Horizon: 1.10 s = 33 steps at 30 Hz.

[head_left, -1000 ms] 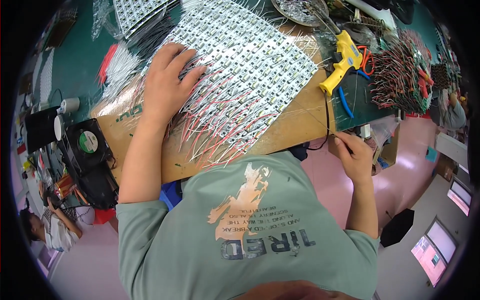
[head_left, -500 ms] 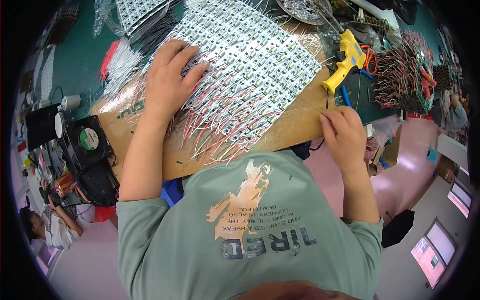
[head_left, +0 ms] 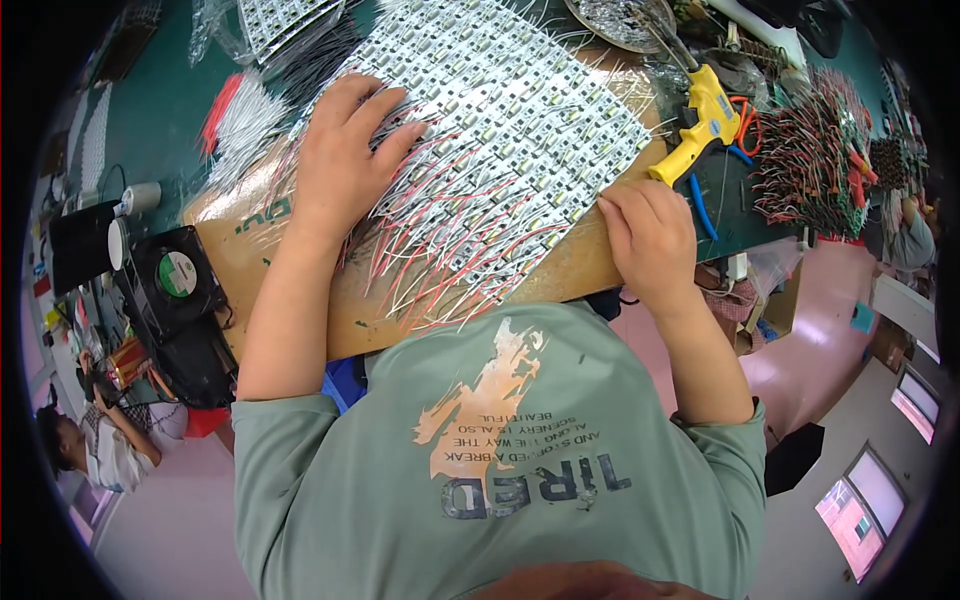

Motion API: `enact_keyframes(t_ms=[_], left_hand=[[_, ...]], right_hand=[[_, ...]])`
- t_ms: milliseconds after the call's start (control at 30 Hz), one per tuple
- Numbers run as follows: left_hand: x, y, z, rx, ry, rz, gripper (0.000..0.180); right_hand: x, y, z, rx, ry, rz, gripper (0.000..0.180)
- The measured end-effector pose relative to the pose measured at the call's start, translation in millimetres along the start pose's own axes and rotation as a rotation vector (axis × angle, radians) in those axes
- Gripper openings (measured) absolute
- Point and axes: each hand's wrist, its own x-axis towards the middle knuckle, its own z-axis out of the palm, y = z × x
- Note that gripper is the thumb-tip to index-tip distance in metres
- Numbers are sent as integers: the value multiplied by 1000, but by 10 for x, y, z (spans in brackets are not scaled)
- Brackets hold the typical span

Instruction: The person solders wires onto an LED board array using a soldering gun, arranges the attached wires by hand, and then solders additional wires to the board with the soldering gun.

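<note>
A white sheet of small circuit boards, with rows of components and many red and white wires, lies slanted on a brown board. My left hand rests on the sheet's left side, fingers spread and thumb apart, on top of the wires. Beside the sheet's right corner is my right hand, its fingers curled and the thumb pressed to the forefinger. Whatever those fingertips may hold is too small to make out. Just above that hand sits a yellow gun-shaped soldering tool.
Red and white wires and black wires lie at far left. A wired bundle of boards stands at right, near blue-handled and orange-handled tools. A metal dish is at the back; a black fan at left.
My right hand has moved left and slightly up, from beside the soldering tool's handle to the sheet's right edge. My left hand stays on the sheet.
</note>
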Motion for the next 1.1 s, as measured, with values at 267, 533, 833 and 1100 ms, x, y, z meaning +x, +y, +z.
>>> enact_keyframes(t_ms=[267, 533, 833, 1100], left_hand=[[-18, 13, 59, -4, 38, -2, 31], [-23, -9, 49, -24, 63, 14, 32], [-20, -17, 54, -45, 60, 7, 33], [-39, -29, 51, -72, 46, -5, 33]], right_hand=[[-16, -186, 117, 159, -76, -160, 15], [78, -90, -152, 74, 96, -67, 22], [-51, -100, -106, 66, -191, -142, 25], [203, -66, -172, 66, -56, 30, 19]])
